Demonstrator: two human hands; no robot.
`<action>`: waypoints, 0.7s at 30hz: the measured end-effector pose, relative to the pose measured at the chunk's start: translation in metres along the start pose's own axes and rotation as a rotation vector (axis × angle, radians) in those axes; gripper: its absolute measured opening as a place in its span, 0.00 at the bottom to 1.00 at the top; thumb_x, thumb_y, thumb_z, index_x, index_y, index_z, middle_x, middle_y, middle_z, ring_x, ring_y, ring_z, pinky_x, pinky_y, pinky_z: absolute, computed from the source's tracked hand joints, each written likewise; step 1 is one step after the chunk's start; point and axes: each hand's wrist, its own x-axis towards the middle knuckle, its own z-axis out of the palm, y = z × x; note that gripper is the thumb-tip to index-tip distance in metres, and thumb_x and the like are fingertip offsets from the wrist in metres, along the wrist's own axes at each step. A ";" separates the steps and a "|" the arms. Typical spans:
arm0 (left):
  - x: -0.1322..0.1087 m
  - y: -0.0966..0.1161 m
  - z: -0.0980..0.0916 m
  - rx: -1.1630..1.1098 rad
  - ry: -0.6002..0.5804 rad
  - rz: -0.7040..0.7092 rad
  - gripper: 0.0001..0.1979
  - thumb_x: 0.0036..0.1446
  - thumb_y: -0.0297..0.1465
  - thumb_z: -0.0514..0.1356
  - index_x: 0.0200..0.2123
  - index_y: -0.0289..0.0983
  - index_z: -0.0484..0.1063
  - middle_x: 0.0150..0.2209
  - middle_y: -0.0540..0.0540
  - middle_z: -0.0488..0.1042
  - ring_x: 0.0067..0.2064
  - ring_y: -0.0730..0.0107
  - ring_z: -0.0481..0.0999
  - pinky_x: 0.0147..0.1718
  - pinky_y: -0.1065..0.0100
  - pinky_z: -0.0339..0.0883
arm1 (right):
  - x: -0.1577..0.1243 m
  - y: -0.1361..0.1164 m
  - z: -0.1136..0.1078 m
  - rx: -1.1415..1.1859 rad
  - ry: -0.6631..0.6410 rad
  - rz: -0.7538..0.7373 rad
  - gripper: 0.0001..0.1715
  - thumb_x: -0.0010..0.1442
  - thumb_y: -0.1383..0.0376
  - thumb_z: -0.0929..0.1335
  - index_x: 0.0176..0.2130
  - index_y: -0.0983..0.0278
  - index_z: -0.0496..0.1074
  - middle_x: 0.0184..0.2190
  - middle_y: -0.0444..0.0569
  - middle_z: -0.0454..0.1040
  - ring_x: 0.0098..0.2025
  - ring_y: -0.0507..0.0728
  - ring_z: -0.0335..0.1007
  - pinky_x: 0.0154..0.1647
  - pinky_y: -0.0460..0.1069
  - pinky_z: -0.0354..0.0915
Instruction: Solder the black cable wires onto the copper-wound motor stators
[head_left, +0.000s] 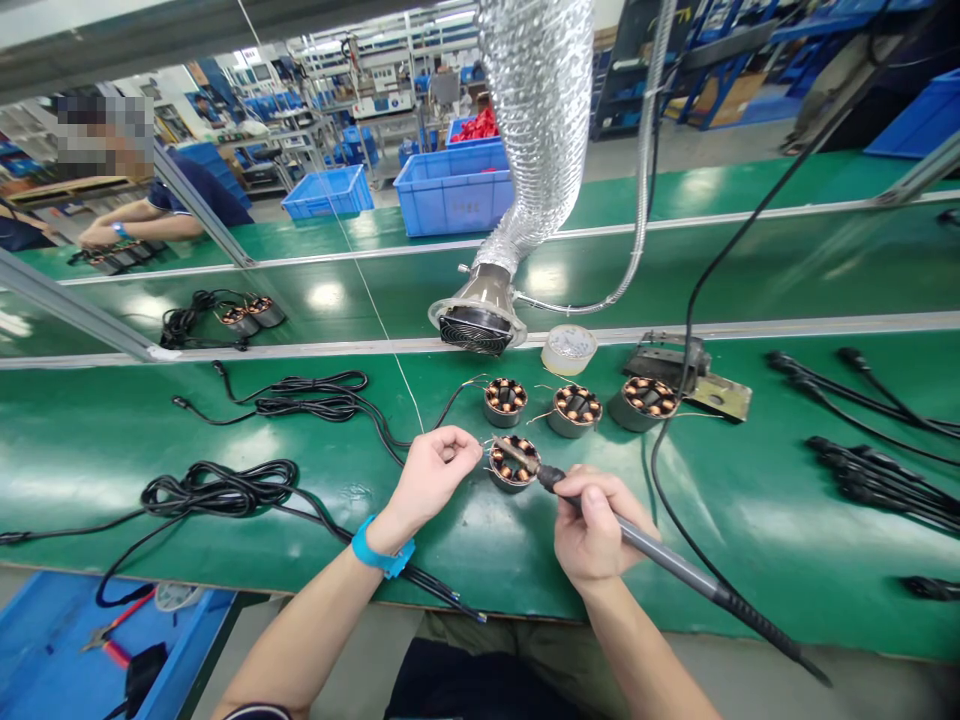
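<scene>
Right hand [592, 530] fingers closed round soldering iron [675, 563], tip on stator [510, 478] near desk [750, 520] front edge. Left hand [433, 472] fingers pinching thin wire [390, 350], just beside stator.

Six motor coils [513, 462], four near and two far, one soldering iron [660, 545], one tape roll [568, 349].

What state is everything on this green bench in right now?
left hand, pinched shut on thin wire.
right hand, closed around soldering iron.
soldering iron, tip on near stator.
near stator, upright, windings up.
three other stators, upright in a row, untouched.
black cables, coiled, lying loose.
fume hose, hanging, mouth toward the bench.
</scene>
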 end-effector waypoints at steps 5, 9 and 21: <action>0.000 0.001 -0.001 -0.018 -0.029 0.023 0.10 0.57 0.35 0.62 0.30 0.33 0.73 0.27 0.49 0.71 0.30 0.75 0.66 0.30 0.74 0.59 | 0.008 -0.004 0.009 -0.034 -0.197 -0.109 0.12 0.63 0.70 0.63 0.44 0.62 0.74 0.29 0.46 0.73 0.29 0.54 0.72 0.30 0.50 0.71; -0.001 0.001 -0.002 -0.025 -0.067 0.050 0.11 0.58 0.36 0.62 0.31 0.33 0.72 0.29 0.48 0.71 0.31 0.74 0.68 0.32 0.73 0.61 | 0.014 -0.004 0.021 -0.122 -0.323 -0.237 0.24 0.61 0.74 0.68 0.54 0.57 0.69 0.42 0.51 0.73 0.44 0.56 0.73 0.44 0.52 0.74; -0.001 0.002 -0.007 0.031 -0.165 0.148 0.10 0.57 0.35 0.63 0.35 0.32 0.72 0.34 0.46 0.73 0.36 0.70 0.73 0.37 0.71 0.66 | 0.008 0.005 0.033 -0.120 -0.406 -0.333 0.24 0.62 0.76 0.66 0.55 0.56 0.68 0.47 0.50 0.64 0.44 0.53 0.72 0.46 0.48 0.73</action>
